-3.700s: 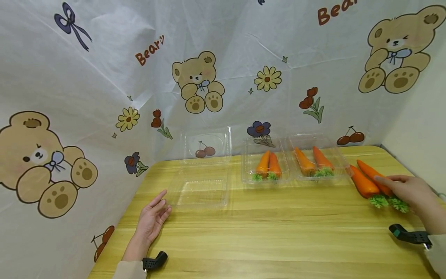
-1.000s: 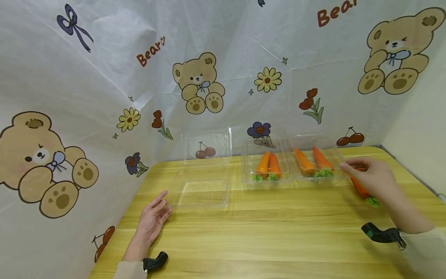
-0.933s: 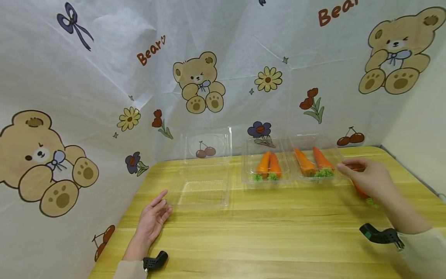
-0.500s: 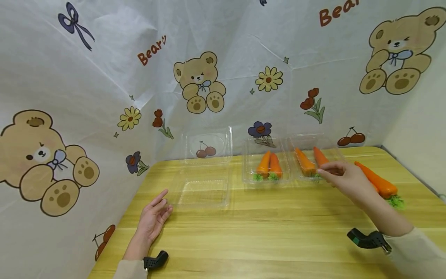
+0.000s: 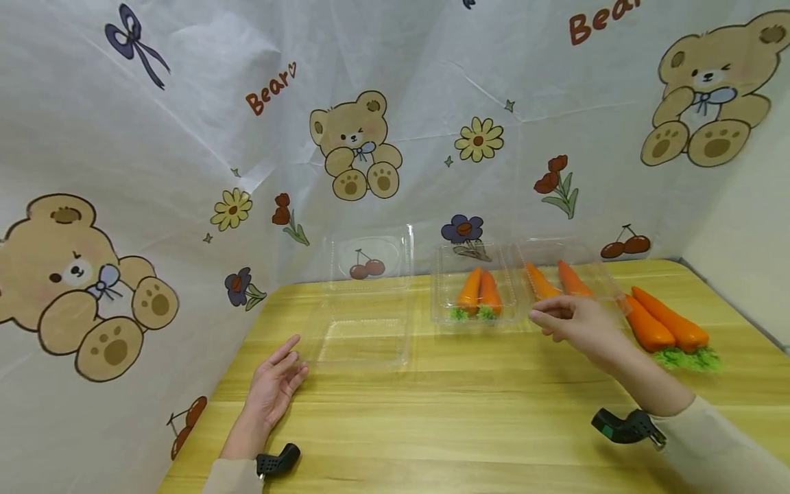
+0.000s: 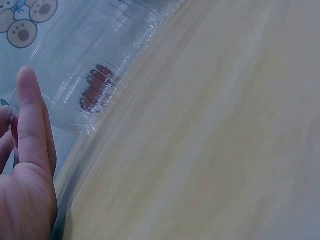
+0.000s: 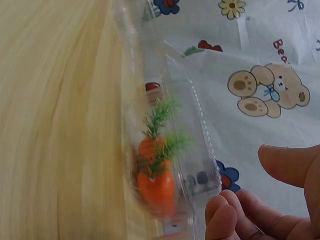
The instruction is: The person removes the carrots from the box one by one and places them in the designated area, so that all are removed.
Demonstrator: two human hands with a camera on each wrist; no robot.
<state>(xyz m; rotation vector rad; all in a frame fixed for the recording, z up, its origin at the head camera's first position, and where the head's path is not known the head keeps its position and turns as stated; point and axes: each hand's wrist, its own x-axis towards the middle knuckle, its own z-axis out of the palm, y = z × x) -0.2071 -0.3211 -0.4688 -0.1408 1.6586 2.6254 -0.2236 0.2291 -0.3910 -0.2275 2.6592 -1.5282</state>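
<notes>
My left hand (image 5: 274, 391) lies palm up on the table, loosely spread and holding nothing, at the left front of a clear plastic clamshell box (image 5: 361, 343). That box holds nothing, and its lid (image 5: 369, 264) stands raised against the backdrop. My right hand (image 5: 574, 322) hovers in front of the rightmost clear box (image 5: 607, 271), hiding part of its two carrots (image 5: 570, 278). In the right wrist view, the thumb (image 7: 287, 162) and fingers are apart with nothing between them. Two loose carrots (image 5: 669, 319) with green tops lie side by side right of that hand.
A clear box (image 5: 441, 312) with two more carrots (image 5: 478, 291) stands in the middle by the backdrop; whether its lid is down, I cannot tell. The wooden table (image 5: 444, 418) meets a bear-print cloth backdrop (image 5: 420, 89). Each wrist wears a black camera mount (image 5: 626, 425).
My right hand has left the loose carrots on the right and moved left, past the right box's side to its front. The loose carrots are fully uncovered now. The left hand stays put.
</notes>
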